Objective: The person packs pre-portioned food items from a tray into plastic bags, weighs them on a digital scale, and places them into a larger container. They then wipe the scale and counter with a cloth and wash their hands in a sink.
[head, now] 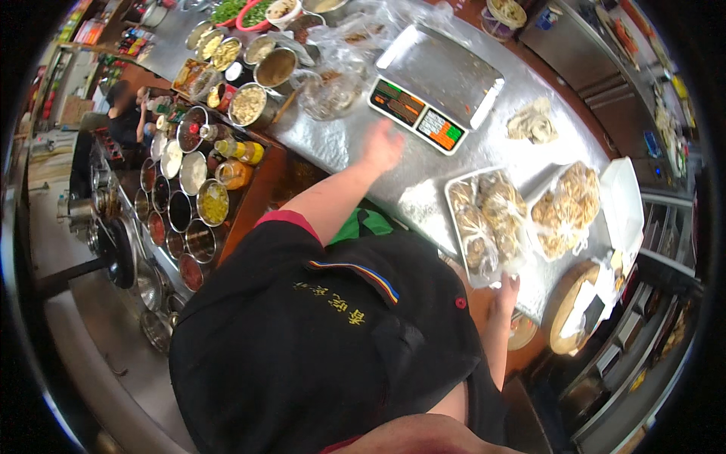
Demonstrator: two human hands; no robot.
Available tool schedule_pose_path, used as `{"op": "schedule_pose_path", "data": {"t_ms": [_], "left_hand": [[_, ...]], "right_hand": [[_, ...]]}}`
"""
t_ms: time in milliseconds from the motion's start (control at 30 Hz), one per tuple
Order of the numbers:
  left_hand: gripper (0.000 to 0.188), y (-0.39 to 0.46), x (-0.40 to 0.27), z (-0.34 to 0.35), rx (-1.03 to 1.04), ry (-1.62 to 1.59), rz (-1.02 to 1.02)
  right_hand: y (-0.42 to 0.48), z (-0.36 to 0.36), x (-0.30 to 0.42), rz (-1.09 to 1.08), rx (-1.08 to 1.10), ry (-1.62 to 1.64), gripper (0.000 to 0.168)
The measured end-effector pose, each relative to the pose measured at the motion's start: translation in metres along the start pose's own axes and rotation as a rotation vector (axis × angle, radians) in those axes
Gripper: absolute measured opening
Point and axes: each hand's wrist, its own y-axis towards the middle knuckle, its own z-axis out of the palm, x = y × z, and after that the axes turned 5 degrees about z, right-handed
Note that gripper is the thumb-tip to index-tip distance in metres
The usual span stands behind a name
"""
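My left hand (383, 148), blurred, is above the steel table beside the front panel of a digital scale (417, 119), with nothing in it and its fingers loosely apart. The scale carries a shallow metal pan (439, 71) with a few crumbs. At the table's near edge, my right hand (506, 292) grips the near end of a white plastic tray (454, 218). Knotted clear bags of brownish food (496, 207) fill that tray. Right beside it, a second white tray (536, 207) holds bags of paler food (570, 201).
A crumpled cloth (533, 121) lies beyond the trays. A round wooden board (558, 309) and a white container (622, 196) are at the right. Several seasoning pots (193, 173) and bottles (241, 150) line the left. Plastic bags (334, 93) lie behind. Another person (127, 122) is at far left.
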Motion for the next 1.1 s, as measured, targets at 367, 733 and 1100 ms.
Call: {"op": "schedule_pose_path", "data": {"t_ms": [367,733,1100], "left_hand": [[0.008,0.167,0.065,-0.223,0.374,0.586,0.431],[0.008,0.057,-0.033,-0.267,0.656,0.266,1.028],[0.008,0.033,-0.021,-0.25,0.721,0.08,0.799]], "right_hand": [[-0.105,0.242,0.205,-0.662,0.14,-0.197,0.037],[-0.076,0.523,0.223,-0.714,0.355,-0.873,0.047],[-0.132,0.381,0.203,-1.281,0.07,-0.427,0.026]]}}
